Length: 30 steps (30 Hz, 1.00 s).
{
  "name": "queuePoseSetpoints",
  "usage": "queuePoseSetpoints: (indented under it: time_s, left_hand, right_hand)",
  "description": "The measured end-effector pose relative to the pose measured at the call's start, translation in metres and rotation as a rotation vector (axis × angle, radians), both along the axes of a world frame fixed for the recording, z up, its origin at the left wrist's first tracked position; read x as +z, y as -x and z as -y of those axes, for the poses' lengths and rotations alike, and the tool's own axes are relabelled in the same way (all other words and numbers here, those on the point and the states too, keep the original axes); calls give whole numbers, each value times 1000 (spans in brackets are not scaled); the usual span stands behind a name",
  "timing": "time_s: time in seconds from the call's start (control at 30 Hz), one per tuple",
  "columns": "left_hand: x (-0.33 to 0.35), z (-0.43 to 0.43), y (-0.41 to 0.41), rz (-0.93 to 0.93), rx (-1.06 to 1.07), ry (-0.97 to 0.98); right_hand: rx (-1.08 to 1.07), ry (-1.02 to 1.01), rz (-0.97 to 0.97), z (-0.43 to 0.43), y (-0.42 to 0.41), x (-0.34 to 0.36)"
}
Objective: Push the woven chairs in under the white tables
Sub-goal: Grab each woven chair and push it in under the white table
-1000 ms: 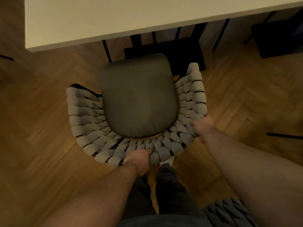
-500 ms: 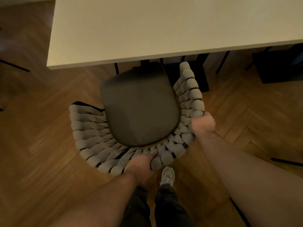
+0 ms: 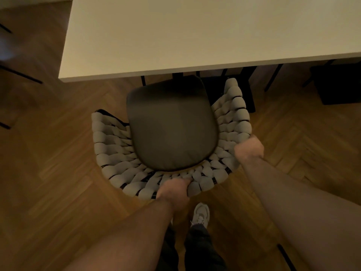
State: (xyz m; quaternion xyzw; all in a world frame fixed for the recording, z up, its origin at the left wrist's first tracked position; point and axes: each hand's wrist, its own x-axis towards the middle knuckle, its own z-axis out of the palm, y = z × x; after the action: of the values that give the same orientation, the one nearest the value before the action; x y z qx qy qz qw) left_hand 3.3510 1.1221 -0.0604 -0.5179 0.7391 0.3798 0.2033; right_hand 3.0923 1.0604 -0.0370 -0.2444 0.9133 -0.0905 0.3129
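A woven chair [image 3: 109,145] with a pale braided backrest and a dark seat cushion [image 3: 172,126] stands on the wooden floor, seen from above. The cushion's front edge sits just at the near edge of the white table [image 3: 195,36]. My left hand [image 3: 173,192] grips the rear rim of the backrest. My right hand [image 3: 249,148] grips the rim on the chair's right side. The chair legs are hidden beneath the seat.
Black table legs and a dark base [image 3: 230,85] show under the table. A dark chair or box [image 3: 338,83] stands under the table at the right. Thin black legs [image 3: 21,75] cross the floor at the left. My shoe [image 3: 200,214] is just behind the chair.
The chair has slid forward toward the table; its seat front now reaches the table edge. Both hands kept their grip on the backrest and I stepped forward with it.
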Motion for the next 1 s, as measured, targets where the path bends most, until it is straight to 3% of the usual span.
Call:
queuePoseSetpoints:
  time_s: [0.07, 0.2, 0.27, 0.37, 0.5, 0.77, 1.0]
  left_hand:
    - [4, 2, -1, -7, 4, -32]
    - [0, 5, -12, 88, -13, -44]
    - [0, 5, -29, 192, -73, -45]
    - [8, 7, -62, 387, -205, 23]
    - [13, 10, -78, 467, -285, 76]
    - [9, 15, -79, 440, -291, 127]
    - [7, 59, -87, 431, -344, 189]
  right_hand:
    - [71, 2, 0, -11, -15, 3]
    - [614, 59, -220, -44, -44, 6]
    - [862, 54, -113, -55, -50, 7]
    - [1139, -128, 65, -65, -53, 8]
    - [1424, -344, -100, -72, -48, -5]
    - [1345, -343, -322, -75, -58, -18]
    - [1269, -356, -362, -47, -70, -16]
